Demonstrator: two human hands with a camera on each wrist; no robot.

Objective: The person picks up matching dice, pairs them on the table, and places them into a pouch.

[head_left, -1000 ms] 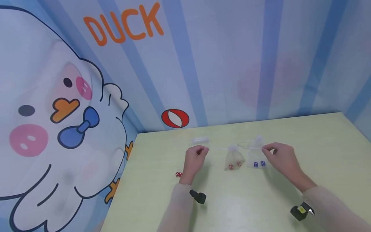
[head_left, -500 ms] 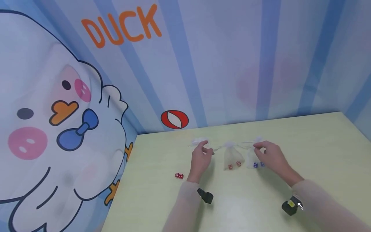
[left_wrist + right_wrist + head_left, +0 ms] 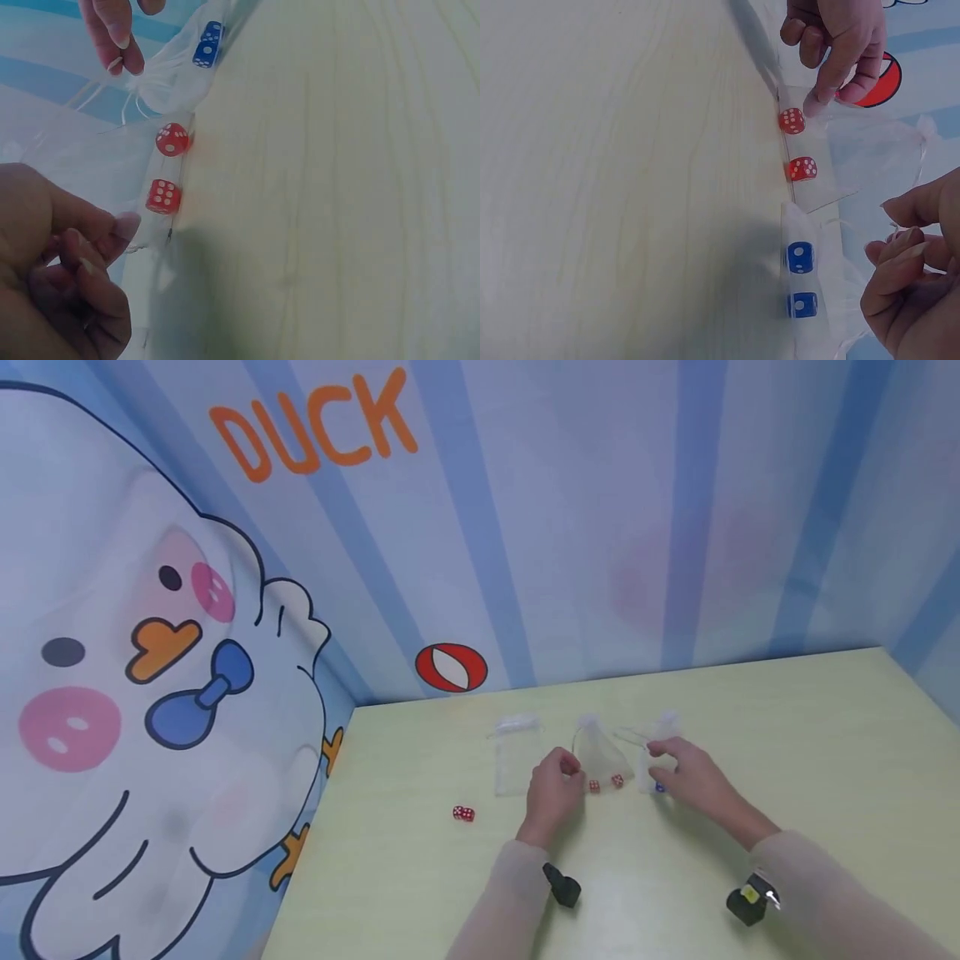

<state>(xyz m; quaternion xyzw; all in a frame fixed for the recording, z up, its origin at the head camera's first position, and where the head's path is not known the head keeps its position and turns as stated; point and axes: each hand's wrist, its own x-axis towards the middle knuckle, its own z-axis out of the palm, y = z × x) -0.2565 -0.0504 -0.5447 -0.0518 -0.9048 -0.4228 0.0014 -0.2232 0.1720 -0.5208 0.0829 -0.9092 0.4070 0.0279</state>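
A sheer white drawstring pouch point(image 3: 600, 756) holds two red dice point(image 3: 792, 121); another pouch point(image 3: 175, 88) beside it holds two blue dice point(image 3: 801, 257). My left hand point(image 3: 555, 793) is at the near left side of the red-dice pouch, fingers curled, pinching a thin drawstring that loops down from its neck. My right hand point(image 3: 693, 781) is over the blue-dice pouch, partly hiding it; in the left wrist view a pale cord end shows between its fingertips. A third, flat pouch point(image 3: 517, 764) lies on the left with no dice visible inside.
Two loose red dice point(image 3: 463, 814) sit together on the pale wooden table point(image 3: 637, 893), left of my left hand. A blue striped backdrop point(image 3: 585, 527) with a cartoon duck point(image 3: 247, 760) rises behind the table and on its left.
My left hand has moved right and nearer, from over the flat pouch to the red-dice pouch. My right hand has shifted slightly left. The flat pouch and loose dice are uncovered.
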